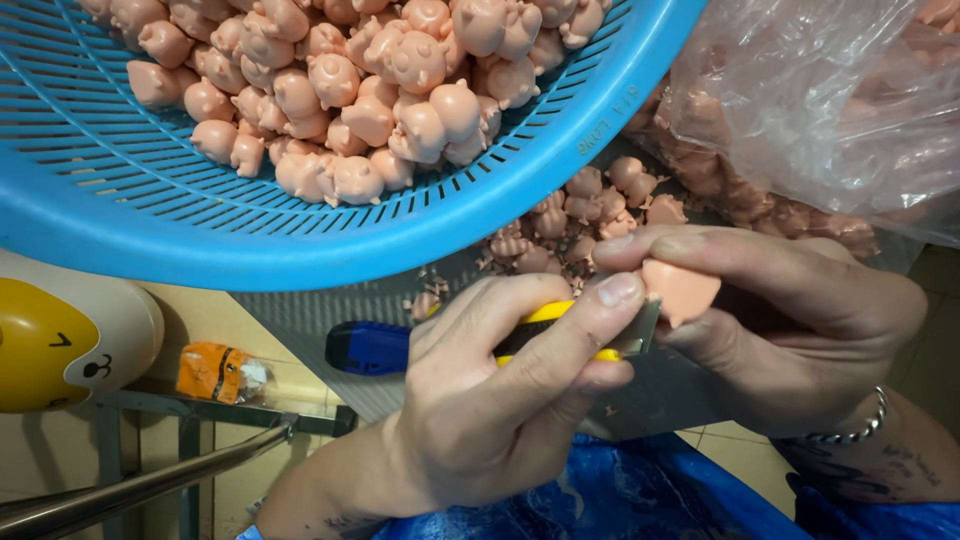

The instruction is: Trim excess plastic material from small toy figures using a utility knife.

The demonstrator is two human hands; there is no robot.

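My left hand (480, 400) is shut on a utility knife (375, 347) with a yellow and blue handle, thumb pressed near the blade (642, 340). My right hand (800, 320), with a metal bracelet (850, 428) on the wrist, pinches a small pink plastic figure (682, 290) between thumb and fingers. The blade tip touches the underside of that figure. Both hands meet at the centre right of the view, above a grey surface (300, 320).
A big blue slotted basket (300, 250) full of pink figures (340, 90) fills the upper left. More figures (580, 215) lie loose behind my hands. A clear plastic bag (820, 100) holds others at right. A yellow-and-white rounded object (60, 340), an orange packet (215, 372) and a metal bar (150, 480) are at lower left.
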